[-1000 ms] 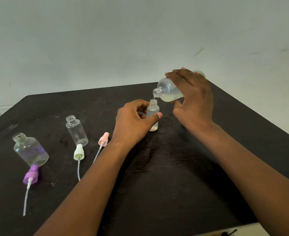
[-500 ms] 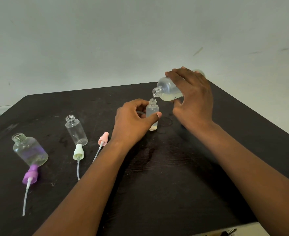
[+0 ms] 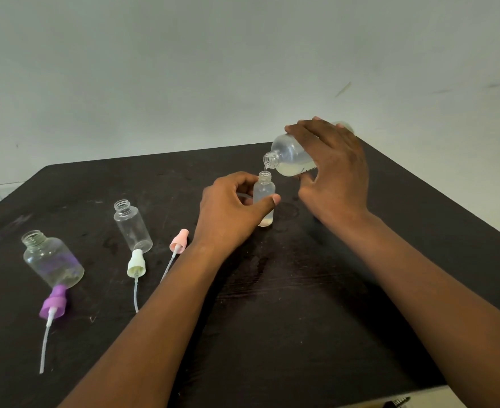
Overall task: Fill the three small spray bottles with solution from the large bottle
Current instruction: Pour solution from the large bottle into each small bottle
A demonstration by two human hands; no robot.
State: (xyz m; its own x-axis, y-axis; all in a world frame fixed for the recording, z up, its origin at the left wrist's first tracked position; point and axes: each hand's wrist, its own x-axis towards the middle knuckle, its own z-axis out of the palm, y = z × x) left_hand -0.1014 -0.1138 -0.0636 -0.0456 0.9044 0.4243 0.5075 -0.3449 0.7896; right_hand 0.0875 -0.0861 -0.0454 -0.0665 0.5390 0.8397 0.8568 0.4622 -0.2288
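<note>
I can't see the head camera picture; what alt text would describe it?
A person's right hand tips a large bottle over a small bottle steadied by the left hand on a dark table. To the left stand two open, empty bottles, with three spray caps lying nearby.

We see dark table (image 3: 272,334): three open bottles (image 3: 53,262) (image 3: 132,226) (image 3: 264,201) standing; purple (image 3: 54,303), cream (image 3: 137,264), pink (image 3: 179,241) spray caps lying left.
</note>
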